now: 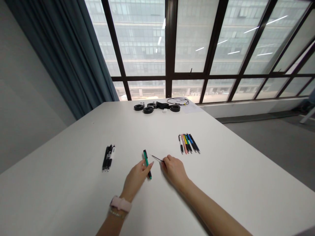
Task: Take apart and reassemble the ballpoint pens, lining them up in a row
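Both forearms are cut off at the lower edge of the view. The near end of a thin dark rod [157,158] is hidden in the right hand [175,167]; its pale tip is too fine to identify. Part of a green-and-black pen [147,160] is covered by the left hand's [136,176] thumb, and the fingers behind it are partly obscured. At the far end, black rolls [148,110] and a cable [177,101] overlap other small items that cannot be made out clearly.

The left fingers are clamped on the pen's barrel, thumb on one side; its clip end points away from the person. The right fingers are pinched together on the rod, which points toward the pen without touching it. Both are over the middle of the white surface [73,200], between a left pen group [108,158] and a right pen row [188,143].
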A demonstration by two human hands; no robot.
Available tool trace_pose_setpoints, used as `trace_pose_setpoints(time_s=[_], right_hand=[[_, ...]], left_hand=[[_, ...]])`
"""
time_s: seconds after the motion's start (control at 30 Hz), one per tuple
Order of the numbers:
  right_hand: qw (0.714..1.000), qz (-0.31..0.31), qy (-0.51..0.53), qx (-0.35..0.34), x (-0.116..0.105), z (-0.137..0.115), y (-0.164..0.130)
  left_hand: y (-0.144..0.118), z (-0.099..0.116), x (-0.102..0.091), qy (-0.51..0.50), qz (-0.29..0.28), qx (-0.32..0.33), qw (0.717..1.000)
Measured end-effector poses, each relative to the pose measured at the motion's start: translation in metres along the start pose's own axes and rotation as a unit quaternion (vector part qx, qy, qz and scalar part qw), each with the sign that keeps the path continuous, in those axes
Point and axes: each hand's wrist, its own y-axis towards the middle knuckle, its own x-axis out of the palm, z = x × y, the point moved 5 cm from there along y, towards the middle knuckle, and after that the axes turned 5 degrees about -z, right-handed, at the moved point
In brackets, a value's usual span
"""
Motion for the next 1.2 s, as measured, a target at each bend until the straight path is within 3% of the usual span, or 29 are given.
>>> trace_pose_setpoints(time_s=[0.1,0.37,0.7,1.07,1.2], right_hand=[[1.000,0.006,-0.011,-0.002,0.000,0.001,0.000],[1.000,0.014,-0.016,0.006,0.002,0.003,0.001],[0.999,-0.012,-0.016,0.025,0.004,0.005,0.003],[0.994,-0.027,0.076,-0.079,0.004,-0.011,-0.003],[0.993,-0.025,0.057,-0.101,0.001,-0.012,-0.004]], left_hand=[[-0.004,0.006,-0.002,0.068,0.011,-0.002,0.998],[-0.007,0.014,0.001,0.219,-0.021,-0.037,0.975],[-0.009,0.015,0.000,0.221,-0.018,-0.039,0.974],[-0.007,0.011,0.004,0.280,-0.008,-0.037,0.959],[-0.007,0.010,0.005,0.281,-0.004,-0.018,0.960]])
